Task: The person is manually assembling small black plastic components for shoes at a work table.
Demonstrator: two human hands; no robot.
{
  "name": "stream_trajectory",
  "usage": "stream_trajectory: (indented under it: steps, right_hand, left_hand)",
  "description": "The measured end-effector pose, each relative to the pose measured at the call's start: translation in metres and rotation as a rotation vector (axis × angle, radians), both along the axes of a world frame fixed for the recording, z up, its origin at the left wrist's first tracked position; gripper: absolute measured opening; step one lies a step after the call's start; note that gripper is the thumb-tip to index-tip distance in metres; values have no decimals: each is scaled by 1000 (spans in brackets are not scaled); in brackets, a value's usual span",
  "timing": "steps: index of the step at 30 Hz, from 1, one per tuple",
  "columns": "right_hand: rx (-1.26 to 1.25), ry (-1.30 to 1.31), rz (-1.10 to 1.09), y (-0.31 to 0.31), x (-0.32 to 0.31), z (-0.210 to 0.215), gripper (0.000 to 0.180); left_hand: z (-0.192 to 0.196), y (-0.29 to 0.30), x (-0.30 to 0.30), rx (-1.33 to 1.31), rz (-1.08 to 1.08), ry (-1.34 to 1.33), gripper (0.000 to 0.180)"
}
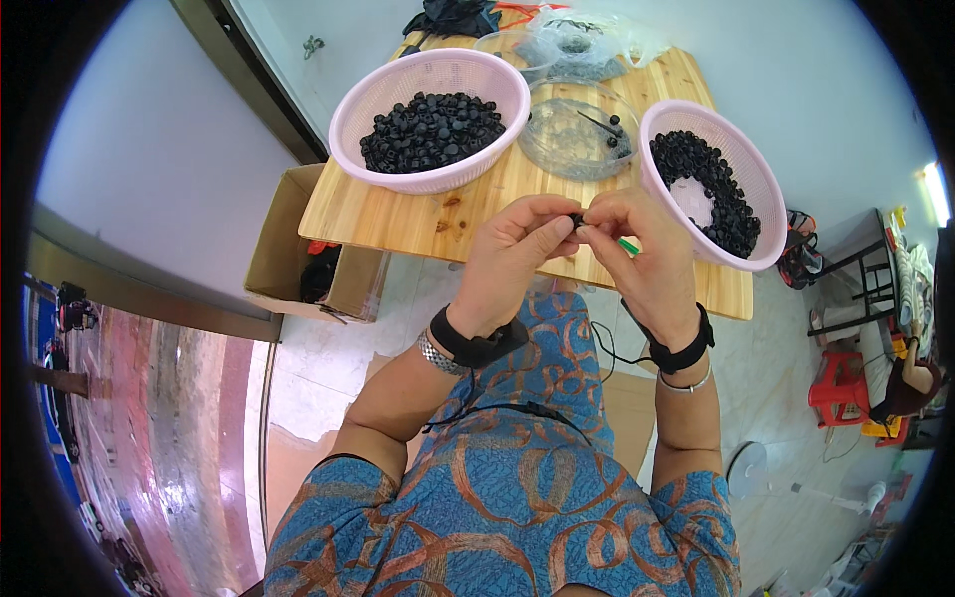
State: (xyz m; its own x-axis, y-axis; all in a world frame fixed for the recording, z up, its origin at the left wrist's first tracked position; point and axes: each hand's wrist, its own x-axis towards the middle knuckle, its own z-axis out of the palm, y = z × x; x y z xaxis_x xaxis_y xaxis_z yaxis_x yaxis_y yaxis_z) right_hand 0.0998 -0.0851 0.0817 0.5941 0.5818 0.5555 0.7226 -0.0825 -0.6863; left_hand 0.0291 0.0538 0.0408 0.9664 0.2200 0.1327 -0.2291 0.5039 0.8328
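Above the near edge of the wooden table, my left hand (517, 254) and my right hand (647, 254) meet fingertip to fingertip. Pinched between them is a small black part (576, 221), mostly covered by the fingers. A thin green piece (628, 246) sticks out under my right hand's fingers; its kind does not show. Left of the hands stands a pink basket (348, 149) heaped with small round black parts (433, 131). To the right, a second pink basket (764, 194) holds more black ring-like parts (734, 214) around its bare bottom.
Between the baskets, a clear round tub (557, 159) contains a dark thin tool and a few black pieces. Clear plastic bags (582, 45) lie behind it. A cardboard box (269, 234) stands beside the table's left. Rightward are a red stool (841, 388) and another person (907, 383).
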Motion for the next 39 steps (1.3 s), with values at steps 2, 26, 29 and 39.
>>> stream_trajectory:
  steps: [2,26,29,39]
  right_hand:
    - [52,109,13,1,2,4,15]
    - [-947,-78,-213,174,213,-47,12]
    - [-967,-39,-182,180,215,-49,12]
    - [-935,-108,-116,179,213,-47,12]
  left_hand:
    - [-5,4,1,-144,-36,35,20]
    - [-54,46,-38,-657,-66,293,12]
    - [-56,53,-44,-636,-68,291,12]
    - [-58,62,-47,-656,-47,279,12]
